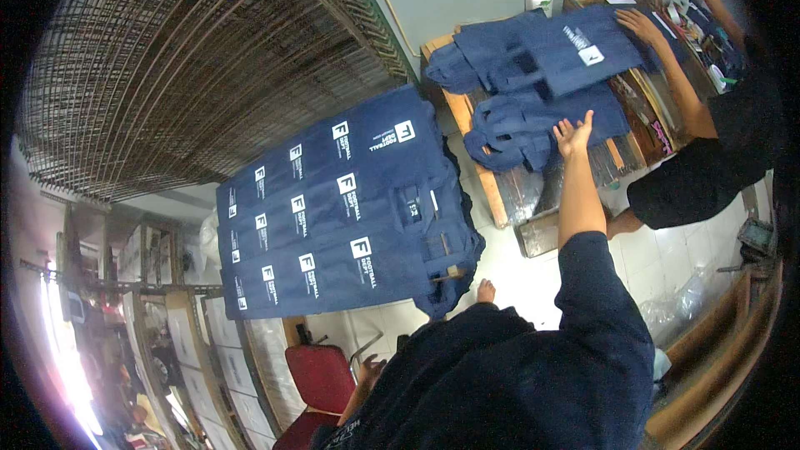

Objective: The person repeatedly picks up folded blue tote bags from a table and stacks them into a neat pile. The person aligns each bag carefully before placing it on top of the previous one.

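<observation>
My right hand (573,135) reaches forward, palm up and fingers spread, over a navy cloth piece with strap-like loops (521,127) on the wooden bench; nothing is in the hand. My left hand (369,373) hangs low beside the red chair (321,379), its fingers loosely apart and partly in shadow, with nothing visible in it. Ahead to the left, overlapping navy cloth pieces with white prints (325,208) cover a large surface; they look like tote bags. Farther along the bench lies a printed navy piece (575,46), with a co-worker's hand (640,27) resting at its edge.
A tall stack of wire drying racks (217,67) fills the upper left. The bench (490,196) has a wooden edge. At right stands a co-worker in black (708,167), near a cluttered tray (700,33). Shelving (183,350) lines the lower left; a wooden frame (725,358) sits lower right.
</observation>
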`<control>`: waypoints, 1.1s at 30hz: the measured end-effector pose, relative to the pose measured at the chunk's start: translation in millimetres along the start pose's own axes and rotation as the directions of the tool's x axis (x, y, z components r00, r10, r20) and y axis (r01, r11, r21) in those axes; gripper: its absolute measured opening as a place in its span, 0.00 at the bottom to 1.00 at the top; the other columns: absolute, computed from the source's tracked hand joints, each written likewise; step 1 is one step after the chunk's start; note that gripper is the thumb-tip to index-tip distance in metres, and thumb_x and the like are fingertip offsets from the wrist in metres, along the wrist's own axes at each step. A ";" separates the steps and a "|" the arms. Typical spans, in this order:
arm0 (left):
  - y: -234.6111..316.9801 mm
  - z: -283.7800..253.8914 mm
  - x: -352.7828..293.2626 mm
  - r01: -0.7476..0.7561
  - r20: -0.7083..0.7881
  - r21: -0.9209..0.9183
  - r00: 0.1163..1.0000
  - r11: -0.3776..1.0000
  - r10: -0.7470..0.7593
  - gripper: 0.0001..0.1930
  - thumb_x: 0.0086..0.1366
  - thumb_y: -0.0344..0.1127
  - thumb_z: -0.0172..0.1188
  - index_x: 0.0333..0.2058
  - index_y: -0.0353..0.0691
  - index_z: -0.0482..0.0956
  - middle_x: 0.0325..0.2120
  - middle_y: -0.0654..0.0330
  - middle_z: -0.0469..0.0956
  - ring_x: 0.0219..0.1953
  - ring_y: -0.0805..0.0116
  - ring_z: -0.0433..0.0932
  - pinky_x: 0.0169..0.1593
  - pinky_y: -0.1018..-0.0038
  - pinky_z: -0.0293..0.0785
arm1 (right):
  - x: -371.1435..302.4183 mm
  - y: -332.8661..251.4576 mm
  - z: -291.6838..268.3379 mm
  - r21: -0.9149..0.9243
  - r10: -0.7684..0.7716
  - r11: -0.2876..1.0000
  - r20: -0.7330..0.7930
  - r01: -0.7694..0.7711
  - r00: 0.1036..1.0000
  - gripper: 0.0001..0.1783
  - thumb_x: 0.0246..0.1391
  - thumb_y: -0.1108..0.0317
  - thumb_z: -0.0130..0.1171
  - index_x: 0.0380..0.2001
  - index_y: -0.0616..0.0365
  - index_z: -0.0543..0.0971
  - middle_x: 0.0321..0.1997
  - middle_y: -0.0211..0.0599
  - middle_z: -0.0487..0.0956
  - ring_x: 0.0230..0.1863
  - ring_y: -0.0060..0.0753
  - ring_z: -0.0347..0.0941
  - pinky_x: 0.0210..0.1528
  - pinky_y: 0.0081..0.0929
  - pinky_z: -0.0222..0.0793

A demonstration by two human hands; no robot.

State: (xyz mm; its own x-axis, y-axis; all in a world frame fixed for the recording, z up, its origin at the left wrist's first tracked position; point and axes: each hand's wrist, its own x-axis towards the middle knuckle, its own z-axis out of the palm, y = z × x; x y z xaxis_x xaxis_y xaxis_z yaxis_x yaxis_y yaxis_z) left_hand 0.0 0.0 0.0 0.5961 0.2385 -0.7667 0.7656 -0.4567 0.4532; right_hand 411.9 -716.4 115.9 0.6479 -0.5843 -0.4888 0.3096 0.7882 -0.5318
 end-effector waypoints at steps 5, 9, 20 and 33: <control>44.3 -2.7 -46.2 -0.127 -0.059 0.109 0.989 0.986 0.134 0.31 0.54 0.44 0.63 0.52 0.35 0.66 0.36 0.47 0.78 0.38 0.60 0.78 0.40 0.70 0.72 | 53.7 25.9 32.9 -0.275 0.129 0.940 -0.256 -0.200 0.958 0.48 0.42 0.51 0.62 0.60 0.63 0.52 0.63 0.59 0.53 0.62 0.55 0.53 0.59 0.47 0.54; 71.5 4.1 -70.6 -0.007 -0.042 0.103 0.999 0.995 0.012 0.33 0.53 0.46 0.64 0.53 0.34 0.64 0.35 0.51 0.78 0.34 0.63 0.79 0.37 0.73 0.73 | 78.6 29.7 66.8 -0.414 0.058 0.872 -0.441 -0.261 0.895 0.42 0.37 0.58 0.64 0.55 0.64 0.60 0.56 0.54 0.63 0.53 0.53 0.63 0.51 0.49 0.62; -31.2 16.5 -69.0 0.127 -0.166 0.299 0.983 0.946 -0.080 0.30 0.54 0.46 0.62 0.53 0.42 0.66 0.30 0.57 0.79 0.35 0.65 0.78 0.40 0.68 0.74 | 120.5 42.2 101.6 -0.328 0.012 0.924 -0.489 -0.196 0.872 0.27 0.40 0.64 0.60 0.48 0.56 0.68 0.48 0.46 0.70 0.46 0.43 0.68 0.42 0.45 0.67; 358.4 63.3 -70.3 -0.499 0.131 -0.422 0.793 0.757 0.595 0.26 0.59 0.43 0.58 0.53 0.38 0.66 0.37 0.55 0.76 0.42 0.67 0.74 0.47 0.70 0.69 | -143.6 -11.9 175.5 -0.563 -0.171 0.637 0.564 0.527 0.808 0.35 0.43 0.72 0.47 0.59 0.53 0.59 0.50 0.39 0.68 0.46 0.32 0.64 0.52 0.36 0.60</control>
State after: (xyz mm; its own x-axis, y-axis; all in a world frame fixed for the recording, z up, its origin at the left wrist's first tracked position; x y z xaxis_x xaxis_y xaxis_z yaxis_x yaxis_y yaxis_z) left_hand 217.1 -234.7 187.5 0.8966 -0.1947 -0.3977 0.3846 -0.1028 0.9173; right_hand 437.4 -608.0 313.8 0.8632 -0.4974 0.0860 0.1471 0.0849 -0.9855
